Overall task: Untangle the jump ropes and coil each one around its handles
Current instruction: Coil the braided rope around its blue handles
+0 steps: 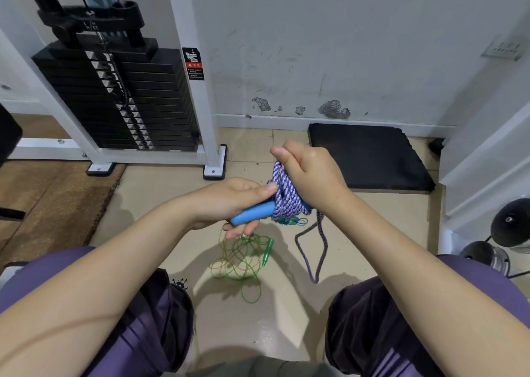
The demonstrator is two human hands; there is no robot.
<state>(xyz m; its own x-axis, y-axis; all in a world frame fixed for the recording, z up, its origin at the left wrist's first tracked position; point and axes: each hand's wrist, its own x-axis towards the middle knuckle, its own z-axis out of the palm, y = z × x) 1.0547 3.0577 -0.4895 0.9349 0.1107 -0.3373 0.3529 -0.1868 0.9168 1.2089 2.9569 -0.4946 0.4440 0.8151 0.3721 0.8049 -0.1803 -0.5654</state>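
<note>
Mid-frame: left hand grips blue handles, long axis running lower-left to upper-right. Right hand sits just right of the coil, closed on the purple-white rope w/ tail hanging below. Green rope tangled on floor, lower center.

Bare floor lies open leftward; the green rope tangle clutters below the hands.

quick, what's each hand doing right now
Left hand: closed, gripping the blue handle.
Right hand: closed, pinching the blue-and-white rope wound around the handle.
</note>
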